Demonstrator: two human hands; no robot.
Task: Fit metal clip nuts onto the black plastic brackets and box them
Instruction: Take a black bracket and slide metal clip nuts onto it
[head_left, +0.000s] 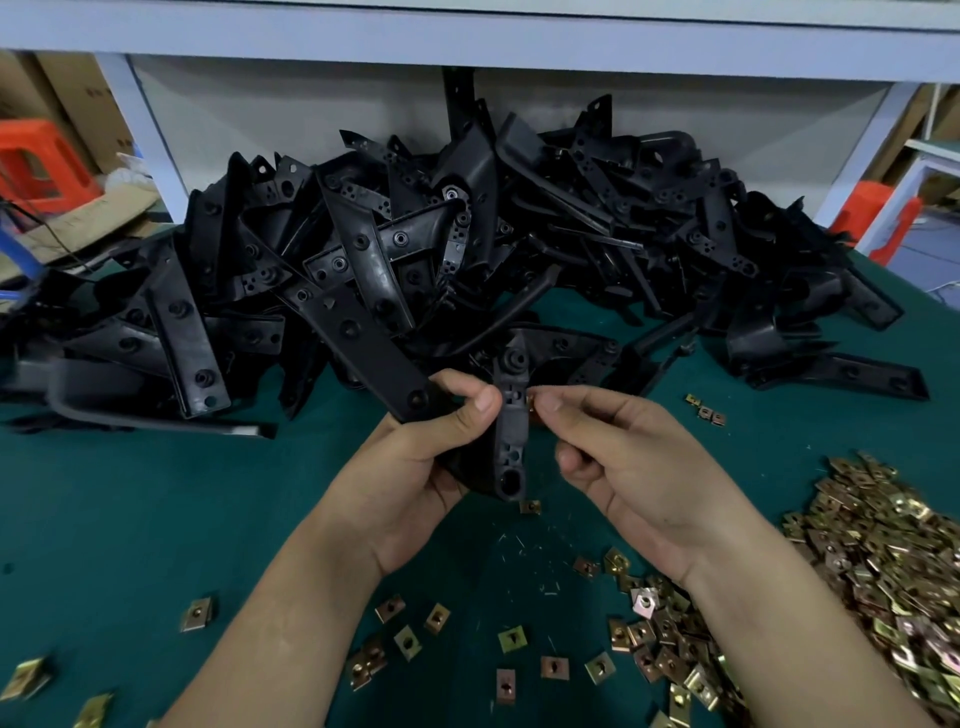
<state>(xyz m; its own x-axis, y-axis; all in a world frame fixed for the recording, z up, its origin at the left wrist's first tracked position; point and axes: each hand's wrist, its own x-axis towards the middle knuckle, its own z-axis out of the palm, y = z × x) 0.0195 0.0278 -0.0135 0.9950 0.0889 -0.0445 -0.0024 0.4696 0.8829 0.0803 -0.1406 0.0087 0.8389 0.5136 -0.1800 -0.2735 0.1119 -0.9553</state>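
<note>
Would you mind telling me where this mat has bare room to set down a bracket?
The widest bare patch of green mat lies left of the left hand, between the bracket pile and the loose clip nuts at the near edge. A smaller one separates the right hand from the clip nut heap. The far side and near right are crowded.

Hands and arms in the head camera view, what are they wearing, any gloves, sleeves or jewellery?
Nothing worn shows. The left hand and right hand are bare: no gloves or rings, nails short. The left forearm and right forearm are bare too, with no sleeves, watch or bands in frame.
</note>
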